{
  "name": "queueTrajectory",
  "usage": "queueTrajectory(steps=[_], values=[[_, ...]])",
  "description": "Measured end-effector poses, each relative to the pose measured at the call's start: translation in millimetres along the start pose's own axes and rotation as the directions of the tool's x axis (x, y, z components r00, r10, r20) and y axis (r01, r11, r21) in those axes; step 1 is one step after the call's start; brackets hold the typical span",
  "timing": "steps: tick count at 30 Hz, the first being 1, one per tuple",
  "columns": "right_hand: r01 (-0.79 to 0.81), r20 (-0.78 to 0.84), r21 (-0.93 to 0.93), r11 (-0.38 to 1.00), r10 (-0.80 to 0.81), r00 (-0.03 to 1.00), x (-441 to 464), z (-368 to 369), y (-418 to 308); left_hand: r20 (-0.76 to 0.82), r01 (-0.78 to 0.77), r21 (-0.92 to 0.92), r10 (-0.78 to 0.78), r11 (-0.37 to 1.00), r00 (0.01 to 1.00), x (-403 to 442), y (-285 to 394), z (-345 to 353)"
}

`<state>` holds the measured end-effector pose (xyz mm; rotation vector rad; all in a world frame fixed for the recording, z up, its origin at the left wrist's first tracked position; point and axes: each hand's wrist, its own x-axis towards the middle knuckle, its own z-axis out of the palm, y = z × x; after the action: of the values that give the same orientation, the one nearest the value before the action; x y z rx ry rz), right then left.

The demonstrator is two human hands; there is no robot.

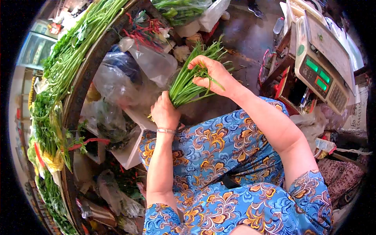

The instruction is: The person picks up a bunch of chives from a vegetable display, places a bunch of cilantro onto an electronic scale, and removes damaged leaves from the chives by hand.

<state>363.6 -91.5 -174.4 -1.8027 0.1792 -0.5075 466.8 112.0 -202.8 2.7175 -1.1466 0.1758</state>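
My left hand [164, 111] is closed around the lower stems of a bunch of long thin greens [188, 84]. Their leafy ends fan out up and to the right, above my lap. At that leafy end, my right hand [211, 75] has its fingers curled, with a gap between thumb and fingertips. A loose green stem [211, 84] runs across the palm and bends over the thumb; how firmly it is gripped is hard to see. The cut ends of the bunch are mostly hidden behind my left hand.
Long-stemmed greens [78, 58] and leafy herbs [45, 133] lie along a curved-looking stall edge [84, 66] at left. Clear plastic bags [117, 78] and red ties [147, 33] crowd beneath it. A digital scale [321, 66] stands at right. Someone's shoe [255, 10] shows at the top.
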Motion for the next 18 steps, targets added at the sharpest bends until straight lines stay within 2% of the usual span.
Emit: queueTrajectory(steps=[5,6,7,9,11,13,15,17,18], values=[[0.039,-0.029,-0.122,0.992,-0.043,0.999,-0.6,4.0,0.9,-0.024,0.060,-0.052,-0.061,0.997,0.998,-0.4,0.4,0.3],[0.026,-0.048,-0.048,0.998,-0.028,0.998,-1.1,6.1,-3.3,-0.033,0.066,-0.061,-0.068,0.996,0.997,-0.2,-1.0,2.3],[0.029,-0.041,-0.050,0.998,-0.031,0.999,0.2,5.9,-3.0,-0.042,0.073,-0.072,-0.076,0.995,0.996,0.1,-1.9,3.5],[-0.041,0.120,0.180,0.983,0.020,0.993,1.8,4.4,-0.1,-0.033,0.065,-0.059,-0.067,0.996,0.997,0.5,0.7,0.8],[-0.043,0.114,0.143,0.989,0.026,0.993,0.3,4.5,0.4,-0.025,0.054,-0.048,-0.055,0.997,0.998,1.0,1.3,0.7],[0.060,0.105,-0.194,0.979,-0.040,0.994,-1.0,3.1,0.5,0.006,0.056,-0.015,-0.056,0.998,0.998,0.8,-0.3,2.8],[0.125,0.110,-0.262,0.957,-0.099,0.989,-0.8,2.0,-1.1,0.009,0.056,-0.011,-0.056,0.998,0.998,0.7,-0.9,3.1],[0.186,0.118,-0.456,0.870,-0.147,0.982,-2.9,0.4,-5.2,0.014,0.052,-0.006,-0.052,0.999,0.999,0.0,-0.7,3.5],[0.186,0.119,-0.457,0.870,-0.147,0.982,-3.4,1.3,-4.5,0.009,0.045,-0.002,-0.045,0.999,0.999,-0.5,-0.4,3.6]])
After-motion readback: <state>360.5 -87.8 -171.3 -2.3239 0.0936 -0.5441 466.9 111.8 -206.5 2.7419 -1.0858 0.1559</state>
